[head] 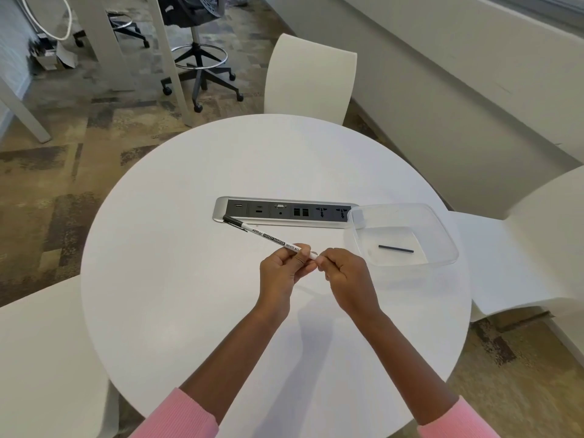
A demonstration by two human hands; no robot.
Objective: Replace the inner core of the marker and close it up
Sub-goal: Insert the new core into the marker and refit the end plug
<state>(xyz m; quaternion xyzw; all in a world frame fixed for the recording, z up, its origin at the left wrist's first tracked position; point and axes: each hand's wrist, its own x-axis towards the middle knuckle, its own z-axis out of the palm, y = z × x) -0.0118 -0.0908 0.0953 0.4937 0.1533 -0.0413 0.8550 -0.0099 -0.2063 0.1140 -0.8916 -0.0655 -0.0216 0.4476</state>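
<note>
Round white table (189, 279), patterned carpet (47, 172)

core (396, 248) in tray (442, 230), tray right of marker (268, 240)

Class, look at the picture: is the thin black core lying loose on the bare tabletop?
No, the black core lies inside the clear plastic container at the person's right.

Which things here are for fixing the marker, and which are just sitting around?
For the job:
- white marker with black cap, held by the left hand and right hand
- thin black core stick
- clear plastic tub holding that stick

Just lying about:
- silver and black socket panel in the round white table
- white chairs
- black office chair
</note>
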